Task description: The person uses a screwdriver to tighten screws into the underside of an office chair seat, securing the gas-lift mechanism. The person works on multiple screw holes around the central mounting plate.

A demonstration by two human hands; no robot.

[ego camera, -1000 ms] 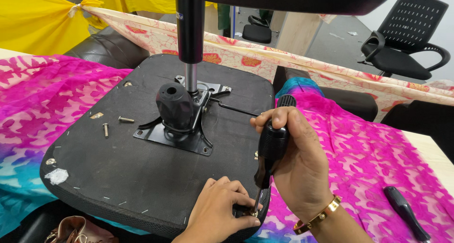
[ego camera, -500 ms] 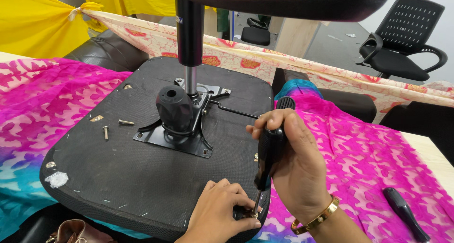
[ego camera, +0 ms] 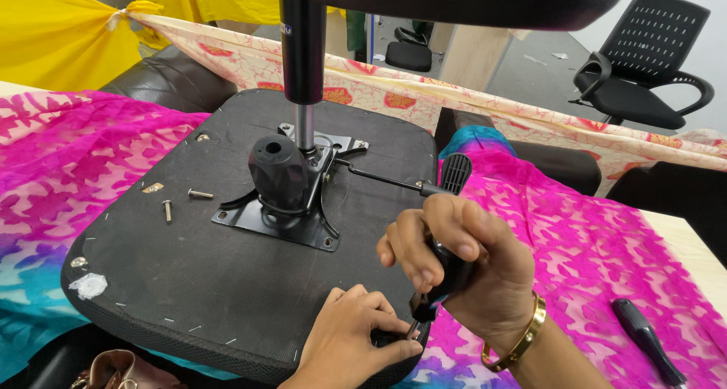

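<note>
Right hand (ego camera: 462, 271) lowered the screwdriver (ego camera: 443, 279); two screws (ego camera: 184, 201) lie loose.

I am counting one upturned chair seat (ego camera: 189, 283) lying on the pink cloth (ego camera: 606, 237), one black metal mounting plate (ego camera: 276, 222) sitting at its middle, and one gas-lift column (ego camera: 303, 56) rising from that plate. I am seeing two loose screws (ego camera: 167, 210) lying side by side on the seat's underside. I am counting two hands at the near edge: one left hand (ego camera: 352, 343) and one right hand (ego camera: 462, 268), wearing one gold bangle (ego camera: 522, 336) and gripping one black-handled screwdriver (ego camera: 447, 275). I am noting a second screwdriver (ego camera: 644, 336) lying apart on the cloth, one lever paddle (ego camera: 455, 173), and two office chairs (ego camera: 644, 71) standing behind.
</note>
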